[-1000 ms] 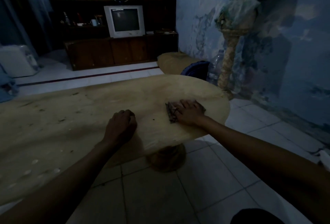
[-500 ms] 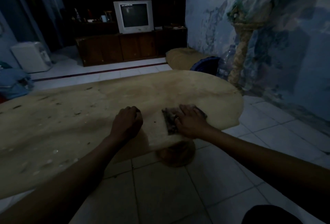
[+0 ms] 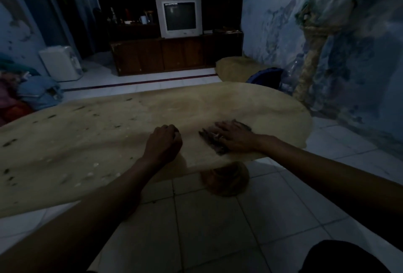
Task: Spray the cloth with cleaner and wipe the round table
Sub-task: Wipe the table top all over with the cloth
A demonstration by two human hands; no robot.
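The round wooden table (image 3: pixel 98 142) fills the middle of the dim view, its top pale with dark specks on the left. A dark cloth (image 3: pixel 210 141) lies flat near the table's near right edge. My right hand (image 3: pixel 234 137) presses on the cloth with fingers spread and straight. My left hand (image 3: pixel 163 144) rests on the tabletop just left of the cloth, fingers curled into a fist with nothing visible in it. No spray bottle shows in the view.
The table's wooden pedestal (image 3: pixel 225 180) stands on white floor tiles (image 3: pixel 218 229). Behind are a TV (image 3: pixel 178 17) on a dark cabinet (image 3: pixel 174 54), a white appliance (image 3: pixel 62 63), piled fabric (image 3: pixel 28 92), a blue bin (image 3: pixel 267 77) and a rope-wrapped post (image 3: pixel 309 63) by the peeling blue wall.
My right hand has slid the cloth leftward along the table's near edge, closer to my left fist. The view has shifted a little; the left hand stays in place.
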